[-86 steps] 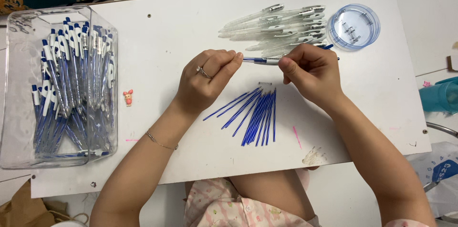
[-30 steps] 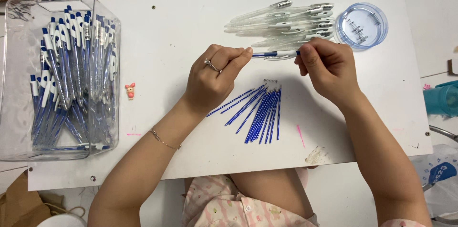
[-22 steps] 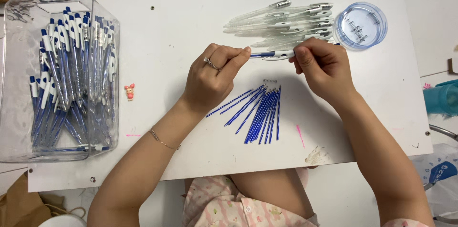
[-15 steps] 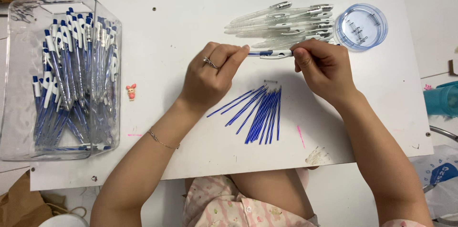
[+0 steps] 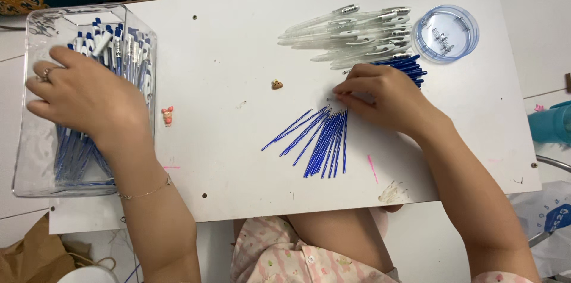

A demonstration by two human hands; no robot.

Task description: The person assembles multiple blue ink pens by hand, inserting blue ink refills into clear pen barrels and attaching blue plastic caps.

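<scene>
left hand [image 5: 83,95] in bin [image 5: 35,170], grip unclear | right hand [image 5: 386,95] pinching refills [image 5: 324,140] mid-worktop | barrels [image 5: 351,33] piled far edge; many pens [image 5: 128,57] left

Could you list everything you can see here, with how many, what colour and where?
white board: one, white, under everything
clear bin: one, transparent, left edge
pens: many, blue and white, in the bin
ink refills: a fanned bunch, blue, centre
clear pen barrels: a pile, transparent with silver clips, top right
blue pen parts: small heap, blue, below the barrels
round lid: one, pale blue, far right, small metal parts in it
pink figure: one, beside the bin
brown bit: one, mid-board
left hand: in the bin, on the pens
right hand: fingertips at the refills' top ends
</scene>
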